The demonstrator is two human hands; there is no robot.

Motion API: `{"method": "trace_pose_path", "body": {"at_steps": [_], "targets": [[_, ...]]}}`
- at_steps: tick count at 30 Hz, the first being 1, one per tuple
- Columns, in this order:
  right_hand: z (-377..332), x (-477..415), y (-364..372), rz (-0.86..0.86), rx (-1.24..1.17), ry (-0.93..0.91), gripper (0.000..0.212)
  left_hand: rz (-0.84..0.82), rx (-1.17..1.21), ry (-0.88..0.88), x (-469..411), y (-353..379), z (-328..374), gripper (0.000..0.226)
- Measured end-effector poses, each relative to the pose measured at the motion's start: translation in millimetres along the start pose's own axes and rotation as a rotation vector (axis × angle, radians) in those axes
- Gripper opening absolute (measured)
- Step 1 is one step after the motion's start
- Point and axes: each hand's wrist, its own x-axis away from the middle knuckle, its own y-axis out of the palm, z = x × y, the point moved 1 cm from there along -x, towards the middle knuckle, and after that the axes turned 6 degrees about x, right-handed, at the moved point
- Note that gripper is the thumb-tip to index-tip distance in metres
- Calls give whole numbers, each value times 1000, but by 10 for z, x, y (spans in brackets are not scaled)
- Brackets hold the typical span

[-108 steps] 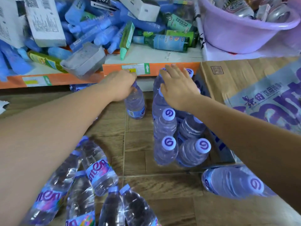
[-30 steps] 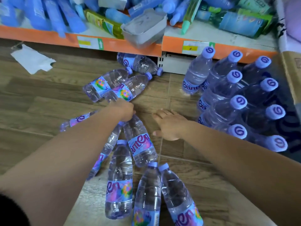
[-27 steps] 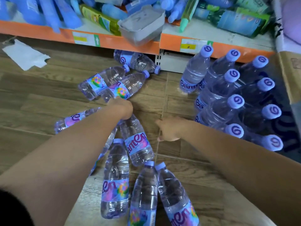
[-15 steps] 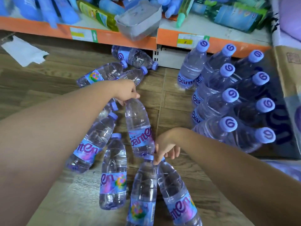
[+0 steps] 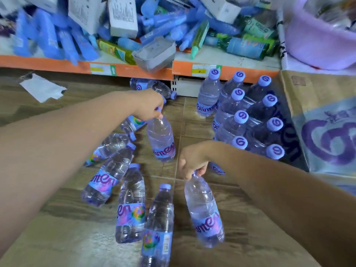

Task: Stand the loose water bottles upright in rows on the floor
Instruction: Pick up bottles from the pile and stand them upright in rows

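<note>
Soft, even light; motion blur throughout; edges bowed by wide-angle.

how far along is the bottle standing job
Done: about nine clear plastic water bottles with purple caps stand in rows beside the cardboard box. In hand: the left hand grips the far bottle by its neck, the right hand the near bottle likewise. Left: at least six lying bottles on the wooden floor.

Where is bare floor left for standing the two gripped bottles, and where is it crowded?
Free: the wooden floor strip just left of the upright rows of clear purple-capped water bottles; also around the white paper scrap. Crowded: the central pile of lying bottles, and the rows beside the brown cardboard box.
</note>
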Motion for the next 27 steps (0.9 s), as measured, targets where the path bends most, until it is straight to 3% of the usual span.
{"method": "trace_pose_path", "body": {"at_steps": [7, 13, 18, 24, 27], "targets": [[-13, 539, -513, 276, 65, -2, 14, 116, -138, -45, 29, -127, 272, 34], [113, 700, -752, 513, 200, -24, 9, 117, -162, -55, -44, -204, 202, 32], [290, 596, -994, 786, 241, 25, 43, 126, -91, 7, -90, -249, 205, 31], [490, 449, -1187, 895, 236, 118, 34, 164, -75, 82, -140, -209, 221, 17], [574, 382, -1273, 923, 221, 180, 33, 162, -48, 113, -164, -208, 248, 24]]}}
